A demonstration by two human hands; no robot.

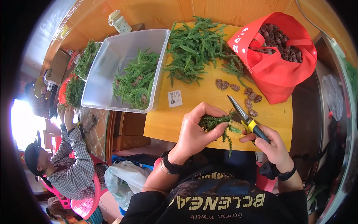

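My left hand point(203, 128) pinches a small bunch of green artificial pine sprigs point(213, 122) over the table's near edge. In my right hand point(269, 143) is a pair of scissors point(249, 123) with black and yellow handles. The blades are parted and point up and to the left, with the lower one beside the stem end of the bunch. Several brown pine cones point(248, 101) lie just beyond the scissors on the yellow table point(164, 128). Farther back spreads a heap of loose pine sprigs point(199, 48).
A clear plastic bin point(102, 67) at the left holds sprigs with cones. A red bag point(278, 80) full of pine cones stands at the right. A white label point(174, 98) lies on the table. At far left, a seated person point(72, 160) handles greenery at another table.
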